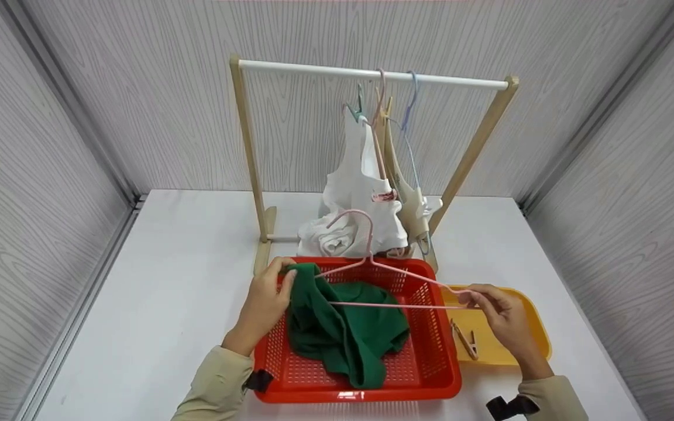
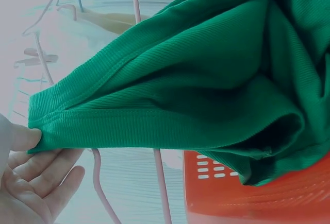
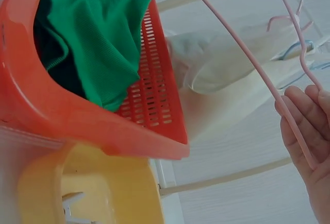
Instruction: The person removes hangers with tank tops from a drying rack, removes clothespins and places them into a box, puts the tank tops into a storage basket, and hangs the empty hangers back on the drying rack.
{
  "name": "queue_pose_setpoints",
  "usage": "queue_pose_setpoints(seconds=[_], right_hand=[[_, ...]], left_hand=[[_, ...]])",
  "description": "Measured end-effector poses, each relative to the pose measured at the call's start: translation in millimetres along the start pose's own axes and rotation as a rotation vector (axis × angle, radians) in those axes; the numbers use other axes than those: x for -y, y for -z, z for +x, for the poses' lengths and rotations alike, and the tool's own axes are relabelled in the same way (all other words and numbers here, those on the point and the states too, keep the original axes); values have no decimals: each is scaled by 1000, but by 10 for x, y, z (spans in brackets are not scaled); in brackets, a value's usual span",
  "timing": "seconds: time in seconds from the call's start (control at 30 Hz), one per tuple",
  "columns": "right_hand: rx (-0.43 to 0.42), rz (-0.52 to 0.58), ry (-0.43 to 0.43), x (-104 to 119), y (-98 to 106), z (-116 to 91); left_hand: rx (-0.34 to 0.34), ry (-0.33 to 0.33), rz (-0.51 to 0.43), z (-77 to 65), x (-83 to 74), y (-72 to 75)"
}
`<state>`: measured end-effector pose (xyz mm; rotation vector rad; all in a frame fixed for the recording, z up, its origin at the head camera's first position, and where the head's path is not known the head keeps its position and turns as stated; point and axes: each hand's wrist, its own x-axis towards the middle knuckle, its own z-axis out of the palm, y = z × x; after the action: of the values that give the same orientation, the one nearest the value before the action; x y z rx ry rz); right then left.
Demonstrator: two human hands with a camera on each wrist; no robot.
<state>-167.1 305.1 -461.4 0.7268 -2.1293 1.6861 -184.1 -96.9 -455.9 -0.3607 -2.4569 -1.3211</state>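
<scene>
A green ribbed garment (image 1: 351, 318) hangs from my left hand (image 1: 267, 295) down into the red basket (image 1: 357, 396). In the left wrist view, the thumb and fingers of that hand pinch the edge of the garment (image 2: 165, 90). My right hand (image 1: 498, 313) holds one end of a pink hanger (image 1: 407, 306) above the yellow tray. The hanger's other end passes behind or into the green cloth; which of the two I cannot tell. In the right wrist view, the hanger (image 3: 247, 51) lies across the fingers of the right hand (image 3: 309, 126).
Behind the basket stands a clothes rack with a white bar (image 1: 313, 69). White clothes (image 1: 360, 193) and a beige one (image 1: 410, 204) hang there on hangers, with clothespins (image 1: 359, 105) at the top. Clothespins (image 1: 467, 344) also lie in the yellow tray (image 1: 533, 316) at the right.
</scene>
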Motion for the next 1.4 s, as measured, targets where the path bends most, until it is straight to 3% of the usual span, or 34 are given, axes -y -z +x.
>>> queue_pose_setpoints(seconds=[0.23, 0.6, 0.83, 1.13, 1.4], right_hand=[[-20, -39, -42, 44, 126, -40], [-37, -72, 9, 85, 333, -79], [-64, -17, 33, 81, 447, -102], [-107, -91, 33, 152, 507, -99], [-128, -116, 68, 181, 508, -81]], left_hand=[[4, 11, -12, -5, 59, -3], [23, 83, 7, -2, 152, 29], [5, 81, 46, -32, 228, 38], [-9, 111, 97, -60, 267, 44], [19, 115, 153, -91, 277, 28]])
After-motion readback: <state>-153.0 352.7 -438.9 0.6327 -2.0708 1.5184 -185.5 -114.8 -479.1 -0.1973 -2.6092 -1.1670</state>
